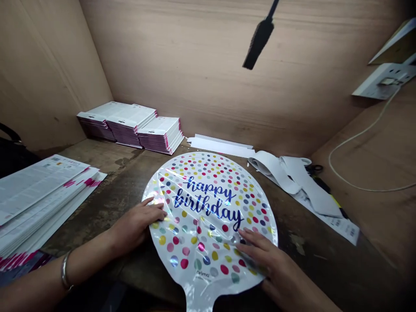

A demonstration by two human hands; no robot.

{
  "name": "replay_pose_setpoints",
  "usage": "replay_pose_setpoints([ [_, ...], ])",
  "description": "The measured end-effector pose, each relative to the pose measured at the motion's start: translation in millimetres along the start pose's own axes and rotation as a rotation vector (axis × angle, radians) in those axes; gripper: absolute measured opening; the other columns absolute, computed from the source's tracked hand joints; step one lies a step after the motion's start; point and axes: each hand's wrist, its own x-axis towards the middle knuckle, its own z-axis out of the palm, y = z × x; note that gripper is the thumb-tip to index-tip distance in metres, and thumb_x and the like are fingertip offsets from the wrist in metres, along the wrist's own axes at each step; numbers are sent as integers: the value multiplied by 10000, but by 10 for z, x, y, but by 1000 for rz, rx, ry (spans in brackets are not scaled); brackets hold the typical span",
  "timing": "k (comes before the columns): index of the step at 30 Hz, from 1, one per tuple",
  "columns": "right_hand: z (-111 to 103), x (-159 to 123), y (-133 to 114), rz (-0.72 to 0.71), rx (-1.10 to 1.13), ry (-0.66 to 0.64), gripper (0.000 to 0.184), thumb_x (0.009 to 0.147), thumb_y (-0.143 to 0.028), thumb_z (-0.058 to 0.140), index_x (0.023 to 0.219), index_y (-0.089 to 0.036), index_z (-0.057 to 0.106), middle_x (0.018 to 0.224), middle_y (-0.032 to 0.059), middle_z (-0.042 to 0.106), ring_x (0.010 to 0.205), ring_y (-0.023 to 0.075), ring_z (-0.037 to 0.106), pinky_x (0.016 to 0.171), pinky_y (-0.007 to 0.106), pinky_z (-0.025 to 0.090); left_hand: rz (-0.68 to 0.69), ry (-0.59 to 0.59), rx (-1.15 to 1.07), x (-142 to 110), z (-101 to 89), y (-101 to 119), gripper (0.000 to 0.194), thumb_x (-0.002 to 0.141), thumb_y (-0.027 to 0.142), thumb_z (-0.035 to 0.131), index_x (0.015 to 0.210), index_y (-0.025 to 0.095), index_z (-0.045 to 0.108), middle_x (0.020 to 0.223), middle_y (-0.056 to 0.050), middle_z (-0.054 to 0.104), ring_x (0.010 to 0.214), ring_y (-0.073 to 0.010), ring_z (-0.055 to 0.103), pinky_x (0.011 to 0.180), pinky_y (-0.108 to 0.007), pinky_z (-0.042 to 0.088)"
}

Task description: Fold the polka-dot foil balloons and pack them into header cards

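Observation:
A flat, uninflated round foil balloon (pixel 211 212) lies in front of me, white with coloured dots and blue "happy birthday" lettering. Its neck (pixel 199 297) points toward me and runs out of the bottom of the view. My left hand (pixel 138 221) rests on the balloon's left edge, fingers stretched out over the foil, its thumb hidden. Across the lower right part lies my right hand (pixel 261 253), fingers extended flat on the surface and the thumb side near the balloon's edge. Creases and shiny reflections cross the foil.
Printed card packs (pixel 130 125) are stacked at the back left. More cards (pixel 42 190) lie fanned at the left. A curled paper label strip (pixel 292 173), scissors (pixel 313 169) and a white folded strip (pixel 221 145) lie behind. A dark cable connector (pixel 260 41) hangs above.

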Motion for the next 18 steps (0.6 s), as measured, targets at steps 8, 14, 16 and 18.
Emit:
replay_pose_setpoints([
  [8, 27, 93, 290, 12, -57, 147, 550, 789, -158, 449, 1336, -213, 469, 1429, 71, 401, 1324, 221, 351, 1090, 440, 312, -11, -130, -106, 200, -131, -79, 229, 768, 134, 530, 956, 238, 610, 1308, -38, 544, 1307, -246, 375, 1106, -510, 145],
  [14, -236, 432, 441, -29, 20, 94, 647, 755, -279, 577, 1373, -190, 410, 1467, 95, 328, 1344, 255, 303, 1097, 460, 265, -88, -227, -375, 378, -233, -204, 257, 785, 170, 511, 1008, 230, 625, 1187, -38, 627, 1209, -210, 498, 991, -328, 393],
  [16, -322, 555, 478, -11, 52, 106, 560, 765, -293, 574, 1312, -203, 499, 1415, 94, 420, 1291, 262, 380, 1066, 462, 304, -93, -216, -409, 402, -240, -255, 267, 780, 150, 484, 980, 224, 645, 1158, -33, 641, 1150, -198, 547, 969, -305, 409],
  [18, -378, 623, 517, 56, 109, 147, 439, 776, -273, 548, 1205, -198, 605, 1304, 100, 549, 1182, 260, 487, 1015, 440, 362, -138, -167, -434, 409, -241, -305, 257, 771, 154, 480, 948, 209, 659, 1128, -34, 654, 1081, -196, 586, 955, -299, 417],
])
